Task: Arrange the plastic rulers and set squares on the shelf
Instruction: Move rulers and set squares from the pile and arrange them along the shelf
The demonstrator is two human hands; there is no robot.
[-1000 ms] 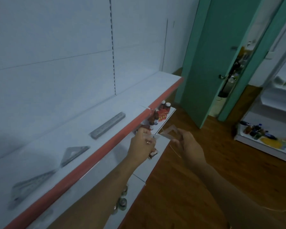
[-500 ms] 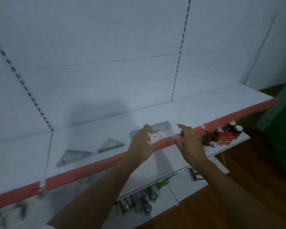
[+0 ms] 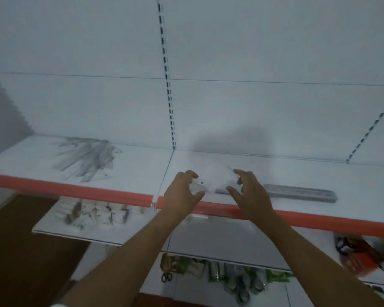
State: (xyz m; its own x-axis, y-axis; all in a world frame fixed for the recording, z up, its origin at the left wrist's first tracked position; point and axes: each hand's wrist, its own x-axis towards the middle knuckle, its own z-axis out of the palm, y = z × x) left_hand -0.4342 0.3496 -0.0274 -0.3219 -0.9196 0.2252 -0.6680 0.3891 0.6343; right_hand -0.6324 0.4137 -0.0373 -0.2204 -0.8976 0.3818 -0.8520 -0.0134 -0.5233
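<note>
Head view: both hands reach over the red front edge of the shelf (image 3: 297, 173). The left hand (image 3: 182, 191) has its fingers curled round a small clear plastic piece (image 3: 197, 188), too blurred to name; it sits at the shelf's front, between the hands. The right hand (image 3: 251, 193) is curled like a claw with a gap between thumb and fingers; a thin clear edge shows near its fingertips, but I cannot tell whether it grips it. Just right of that hand a grey ruler (image 3: 302, 192) lies flat along the front of the shelf, its left end passing behind the hand. Well to the left a heap of clear set squares (image 3: 87, 158) lies fanned out on the shelf.

Half a second ago the view sat further right, with bottles on the lower shelf; now it faces the shelf squarely, the heap has come into sight, and the hands are further apart. White packets (image 3: 93, 213) fill the lower shelf at left.
</note>
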